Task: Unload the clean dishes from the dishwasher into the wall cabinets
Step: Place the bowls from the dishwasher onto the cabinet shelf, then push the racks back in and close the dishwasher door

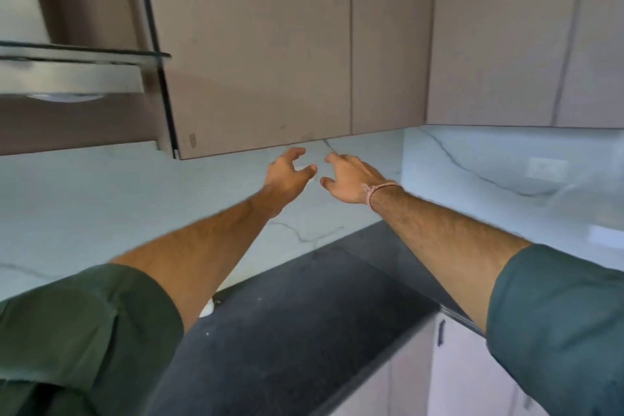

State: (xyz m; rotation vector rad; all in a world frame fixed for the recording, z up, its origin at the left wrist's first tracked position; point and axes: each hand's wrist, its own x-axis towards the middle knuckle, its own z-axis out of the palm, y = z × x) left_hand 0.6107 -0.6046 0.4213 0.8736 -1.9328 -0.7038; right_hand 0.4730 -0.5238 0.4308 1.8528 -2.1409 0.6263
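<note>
A person in rolled green sleeves is reaching both bare arms up toward the bottom edge of the wall cabinets (263,54), whose flat, handle-less doors are all shut. The left hand (287,176) and right hand (347,179) are hovering close together just under the seam between two doors, fingers spread and loosely curled, holding nothing; neither is touching the doors yet. No dishes and no dishwasher are showing in this view, so where they are cannot be told. A dark countertop (304,314) is lying below the arms, backed by a pale marble-look backsplash (135,206), with a steel range hood (71,71) at the upper left. The step appears to be opening the cabinet: hooking fingertips under each door's lower lip and pulling the doors outward evenly would likely be working best, keeping the head clear of the swing.
</note>
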